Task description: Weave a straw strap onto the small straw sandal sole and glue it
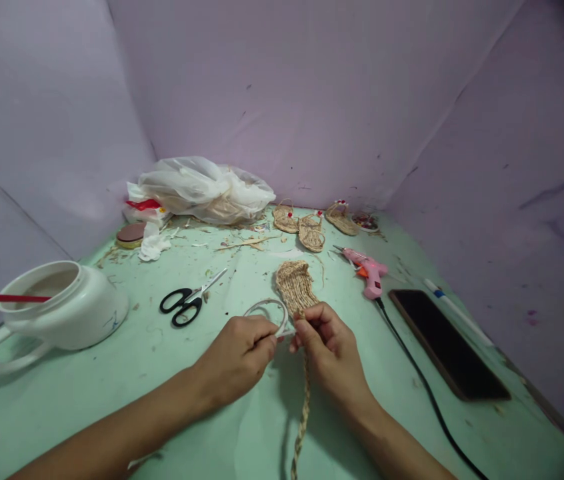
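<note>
My left hand (242, 357) is closed on a thin white ring-shaped strip (268, 303), which may be a roll of tape. Its end reaches toward my right hand (329, 343), which pinches a braided straw cord (303, 413). The braid hangs down toward the front edge of the picture. Just beyond my fingertips is a woven straw piece (296, 283) with a rounded, curled far end. Whether it is joined to the braid is hidden by my fingers.
Black-handled scissors (187, 305) and a white pot (82, 313) are on the left. Rightward lie a pink glue gun (369, 270) with its black cable, a phone (449, 343) and a white pen (457, 311). Small straw slippers (311, 233) and a plastic bag (207, 190) sit at the back.
</note>
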Tool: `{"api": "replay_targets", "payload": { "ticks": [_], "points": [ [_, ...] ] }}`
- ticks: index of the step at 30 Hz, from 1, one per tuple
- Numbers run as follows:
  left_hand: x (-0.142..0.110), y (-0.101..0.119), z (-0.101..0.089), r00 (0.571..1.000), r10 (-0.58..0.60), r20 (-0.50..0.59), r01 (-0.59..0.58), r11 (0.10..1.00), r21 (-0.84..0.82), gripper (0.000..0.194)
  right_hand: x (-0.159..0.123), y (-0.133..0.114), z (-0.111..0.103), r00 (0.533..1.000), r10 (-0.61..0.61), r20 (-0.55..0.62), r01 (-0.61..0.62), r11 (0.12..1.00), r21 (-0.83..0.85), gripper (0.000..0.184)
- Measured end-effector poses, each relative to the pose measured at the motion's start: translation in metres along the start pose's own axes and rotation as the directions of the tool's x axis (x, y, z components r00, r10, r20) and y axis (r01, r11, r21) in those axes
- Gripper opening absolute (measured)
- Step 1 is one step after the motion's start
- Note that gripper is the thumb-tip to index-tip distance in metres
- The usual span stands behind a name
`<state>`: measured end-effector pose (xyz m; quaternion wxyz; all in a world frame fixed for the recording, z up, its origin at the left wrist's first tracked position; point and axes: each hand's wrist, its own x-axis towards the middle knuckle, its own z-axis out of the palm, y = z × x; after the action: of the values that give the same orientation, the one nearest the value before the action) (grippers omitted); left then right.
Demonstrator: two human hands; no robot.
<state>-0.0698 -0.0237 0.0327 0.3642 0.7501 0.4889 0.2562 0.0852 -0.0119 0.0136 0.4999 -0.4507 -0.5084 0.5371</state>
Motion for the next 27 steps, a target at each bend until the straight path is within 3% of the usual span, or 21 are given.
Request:
{"api": "replay_targets", "payload": {
  "ticks": [7,14,21,27],
  "points": [
    [-0.001,0.004,-0.001,0.999,0.043,0.006,-0.043,0.992,0.117,0.028,0.004,0.0,0.001,0.997,0.075,0.008,-0.075,0.988,0.134,0.021],
    [0.0,0.004,-0.004,0.997,0.079,0.007,-0.079,0.988,0.133,0.031,0.001,0.006,0.002,0.98,0.17,0.108,-0.198,0.914,0.356,0.026],
    [0.001,0.007,-0.009,0.999,0.044,-0.016,-0.044,0.999,0.011,0.031,-0.005,-0.001,0.005,0.972,0.176,0.154,-0.225,0.883,0.412,0.024],
    [-0.001,0.008,-0.004,0.999,-0.037,0.032,0.045,0.946,-0.32,0.028,-0.01,-0.01,0.007,0.969,0.114,0.221,-0.214,0.834,0.508,0.026]
  ]
}}
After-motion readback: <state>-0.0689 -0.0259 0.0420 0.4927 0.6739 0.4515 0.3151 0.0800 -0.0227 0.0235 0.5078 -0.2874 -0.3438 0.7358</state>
